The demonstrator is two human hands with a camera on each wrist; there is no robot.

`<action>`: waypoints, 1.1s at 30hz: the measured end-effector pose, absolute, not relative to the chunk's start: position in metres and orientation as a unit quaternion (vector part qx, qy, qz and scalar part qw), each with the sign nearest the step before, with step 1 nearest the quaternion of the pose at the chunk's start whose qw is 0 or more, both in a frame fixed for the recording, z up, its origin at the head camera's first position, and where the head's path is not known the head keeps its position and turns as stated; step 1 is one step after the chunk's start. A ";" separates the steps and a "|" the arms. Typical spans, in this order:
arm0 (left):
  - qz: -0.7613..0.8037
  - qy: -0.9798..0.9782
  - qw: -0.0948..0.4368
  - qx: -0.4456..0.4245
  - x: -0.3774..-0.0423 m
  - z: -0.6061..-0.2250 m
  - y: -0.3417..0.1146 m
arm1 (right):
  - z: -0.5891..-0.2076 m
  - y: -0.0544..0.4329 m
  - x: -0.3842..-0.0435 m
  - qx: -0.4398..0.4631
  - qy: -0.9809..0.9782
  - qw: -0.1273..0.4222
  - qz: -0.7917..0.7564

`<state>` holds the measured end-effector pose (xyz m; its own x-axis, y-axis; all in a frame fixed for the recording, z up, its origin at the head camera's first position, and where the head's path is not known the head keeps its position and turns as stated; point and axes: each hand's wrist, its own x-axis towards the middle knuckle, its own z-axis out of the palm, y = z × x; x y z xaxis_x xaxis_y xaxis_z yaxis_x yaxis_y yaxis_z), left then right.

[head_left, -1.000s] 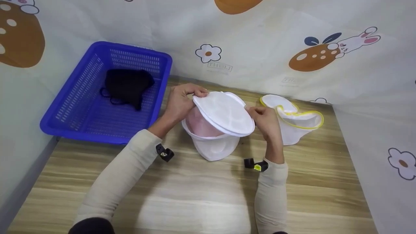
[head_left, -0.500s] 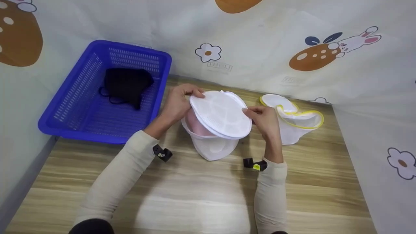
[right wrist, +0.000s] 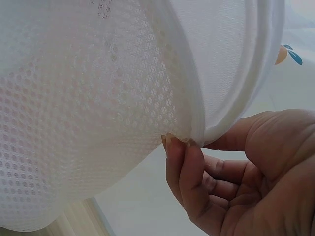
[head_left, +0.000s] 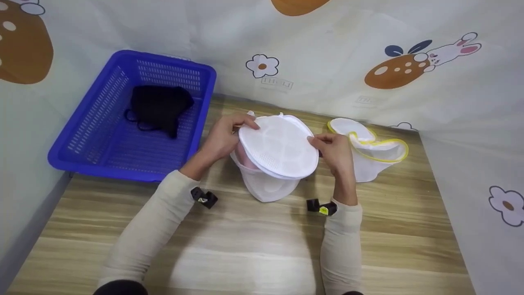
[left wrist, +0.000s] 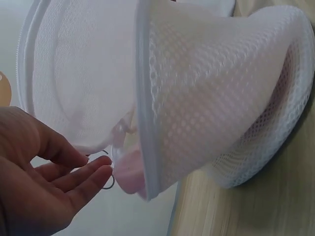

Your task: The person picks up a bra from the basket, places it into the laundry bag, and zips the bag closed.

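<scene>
A white mesh laundry bag (head_left: 270, 188) stands on the table with its round lid (head_left: 282, 145) tilted over the opening. Pink cloth (left wrist: 130, 172) pokes out at the gap between rim and lid; its kind is mostly hidden. My left hand (head_left: 224, 133) pinches the lid's left edge between thumb and fingers. On the opposite side, my right hand (head_left: 333, 151) pinches the edge where lid and rim meet, as the right wrist view shows. To the right lies a second mesh laundry bag (head_left: 364, 168) with yellow trim, its lid folded back.
A blue plastic basket (head_left: 204, 94) stands at the left with a black cloth item with thin loops (head_left: 159, 108) inside. Printed white sheeting (head_left: 323, 49) walls in the back and sides of the wooden table (head_left: 245, 246).
The lid has tipped lower toward the front, covering more of the bag's opening and the pink cloth. My left hand has shifted slightly left and down; my right hand keeps its place.
</scene>
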<state>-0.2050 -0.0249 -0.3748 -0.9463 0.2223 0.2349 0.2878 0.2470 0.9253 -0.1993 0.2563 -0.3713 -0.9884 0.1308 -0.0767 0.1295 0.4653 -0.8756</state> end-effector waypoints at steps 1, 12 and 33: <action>-0.589 -0.792 0.026 -0.159 -0.205 -0.374 -0.024 | -0.371 0.256 -0.199 -0.079 -0.857 0.000 0.509; -0.607 -0.790 0.005 -0.086 -0.201 -0.369 -0.016 | -0.369 0.257 -0.198 -0.097 -0.858 0.004 0.505; -0.514 -0.852 0.072 -0.072 -0.213 -0.390 0.012 | -0.368 0.258 -0.198 -0.055 -0.866 -0.013 0.496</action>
